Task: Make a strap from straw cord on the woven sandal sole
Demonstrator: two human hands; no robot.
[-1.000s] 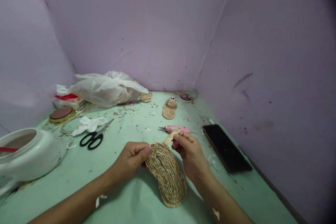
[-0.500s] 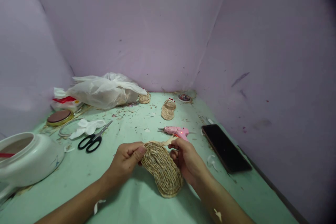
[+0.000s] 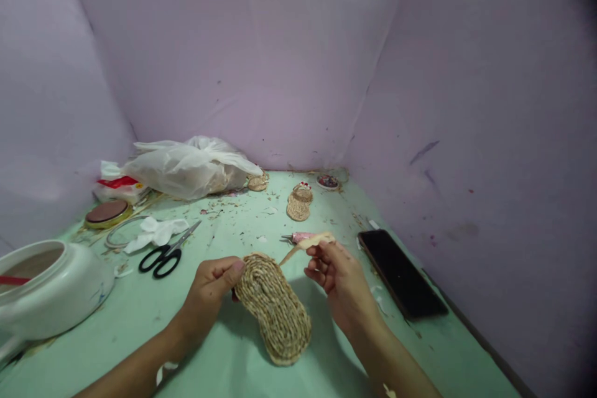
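My left hand (image 3: 212,292) pinches the upper left edge of a woven straw sole (image 3: 275,311), thumb on top. The sole is made of coiled, braided fibre and is tilted above the table. My right hand (image 3: 336,277) is closed on a pale flat strip (image 3: 303,245), which runs down to the sole's upper edge. Behind the strip and right hand lies a pink glue gun (image 3: 298,237), mostly covered. Farther back sits a small woven slipper (image 3: 299,204) with red and white trim on its strap.
Black-handled scissors (image 3: 170,252), a white pot (image 3: 56,289), a round tin (image 3: 108,213) and a plastic bag (image 3: 193,168) stand on the left. A phone (image 3: 402,273) lies on the right. Another small woven piece (image 3: 257,183) and a dish of beads (image 3: 328,182) are at the back.
My right hand has drawn the strip up and away from the sole, now over the glue gun. The left hand and sole have shifted slightly left and down.
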